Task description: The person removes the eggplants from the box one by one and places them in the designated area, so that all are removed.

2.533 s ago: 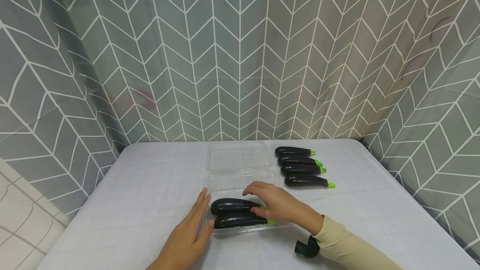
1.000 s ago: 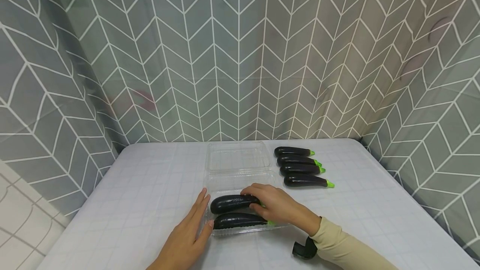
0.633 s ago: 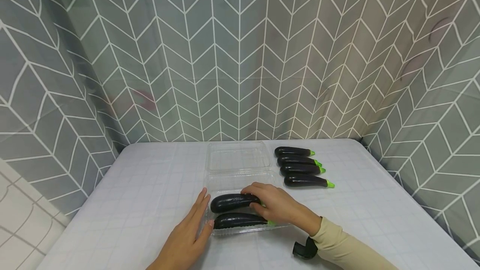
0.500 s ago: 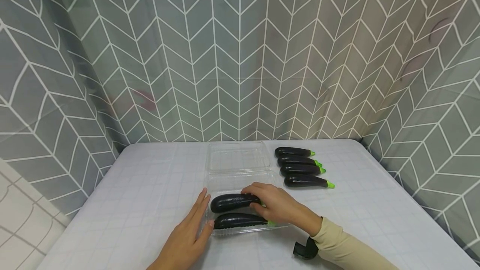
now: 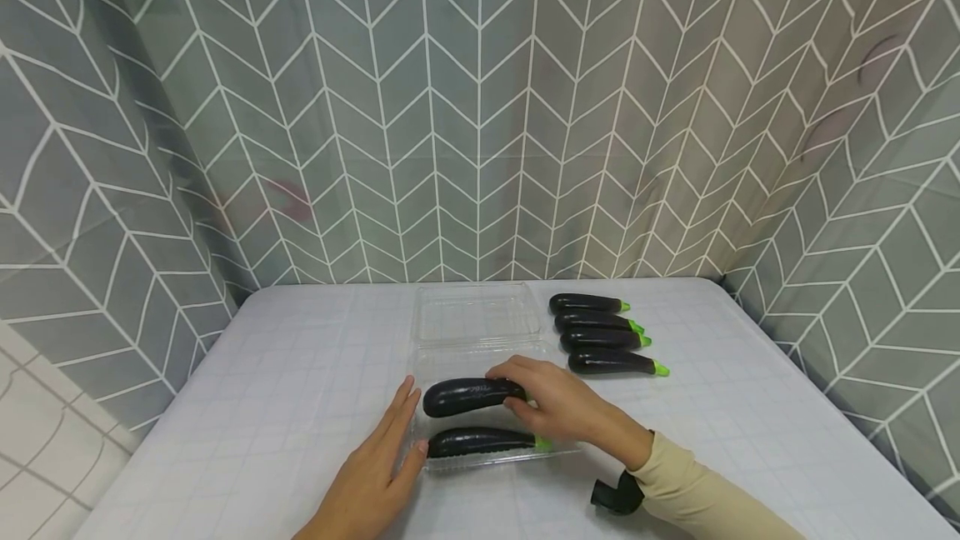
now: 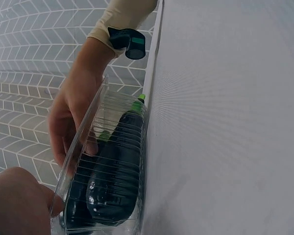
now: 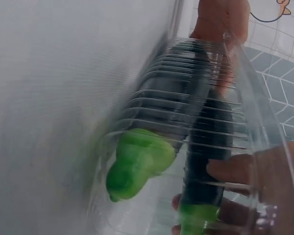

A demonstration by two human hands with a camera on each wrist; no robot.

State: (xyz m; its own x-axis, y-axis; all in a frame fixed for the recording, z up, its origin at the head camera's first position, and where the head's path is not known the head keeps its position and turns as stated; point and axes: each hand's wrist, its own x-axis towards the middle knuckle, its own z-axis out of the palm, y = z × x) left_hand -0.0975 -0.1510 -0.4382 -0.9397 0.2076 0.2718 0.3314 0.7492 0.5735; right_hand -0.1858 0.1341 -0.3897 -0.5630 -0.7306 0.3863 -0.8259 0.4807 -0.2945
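My left hand [image 5: 371,469] lies along the left side of a clear plastic clamshell box [image 5: 510,458], fingers straight and thumb at the front left corner. With thumb and fingers, my right hand [image 5: 558,398] pinches the green-stemmed end of an eggplant [image 5: 467,397] over the rear of the box's base. Its green cap [image 7: 198,215] shows between the fingers in the right wrist view. A second eggplant [image 5: 480,441] lies in the base along the front wall, a gap between the two. Through the ribbed wall, the left wrist view shows this front eggplant [image 6: 115,171] nearest.
The box's lid [image 5: 477,315] lies open behind the base. Several more eggplants [image 5: 603,339] lie in a row at the back right of the white-covered table [image 5: 300,390]. A dark wrist-worn device [image 5: 617,493] hangs at my right wrist. Patterned curtains [image 5: 480,123] stand behind and at the sides.
My right hand has taken hold of the rear eggplant and moved it up and away from the front one, widening the gap. The left hand has stayed in place.
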